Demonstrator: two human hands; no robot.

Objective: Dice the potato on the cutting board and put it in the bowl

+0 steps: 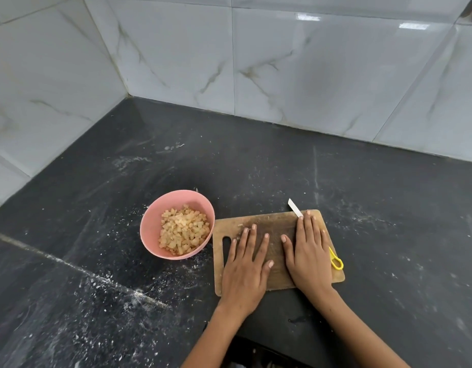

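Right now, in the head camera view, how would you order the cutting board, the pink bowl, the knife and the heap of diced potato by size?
1. Cutting board, the largest.
2. Pink bowl.
3. Diced potato, which fits inside the bowl.
The knife lies mostly hidden under the right hand, so I can't rank it.

Counter (256,160): dark stone, dusted with pale specks and smears.
Seam (78,269): a pale line crossing the counter's near left.
Wall (309,62): white marbled tiles, meeting the counter's far edge and forming a corner at left.
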